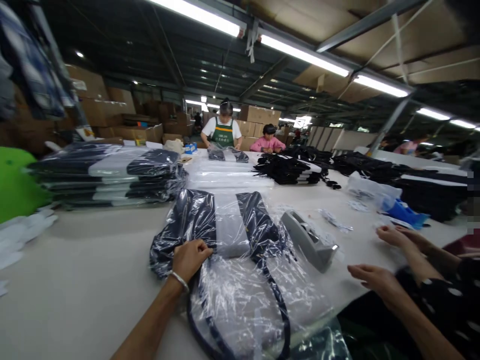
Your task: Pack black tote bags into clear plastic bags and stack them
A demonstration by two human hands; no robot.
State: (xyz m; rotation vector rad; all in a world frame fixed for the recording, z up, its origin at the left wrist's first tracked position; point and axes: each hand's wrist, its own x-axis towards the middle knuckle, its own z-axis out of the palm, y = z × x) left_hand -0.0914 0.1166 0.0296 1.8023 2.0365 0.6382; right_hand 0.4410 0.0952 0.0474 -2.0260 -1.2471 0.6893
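In front of me on the table lies a clear plastic bag [258, 295] holding a folded dark fabric article [197, 212] with a pale band [230, 225] across its middle. Long dark straps [275, 287] loop toward me inside the film. My left hand [191, 259], a bangle on its wrist, is closed, fingers pinching the bag beside the band's near left corner. Off to the right, my right hand [378, 281] hovers apart from the bag, fingers stretched out and holding nothing. A grey tape dispenser [309, 242] stands between the bag and that hand.
Stacked bagged articles [112, 175] stand at left, near a green object [18, 182]. Black articles [288, 167] lie farther back. At right, a co-worker's hands [395, 236] work near a blue plastic bag [407, 212]. Two people [225, 132] work across the white table [105, 280].
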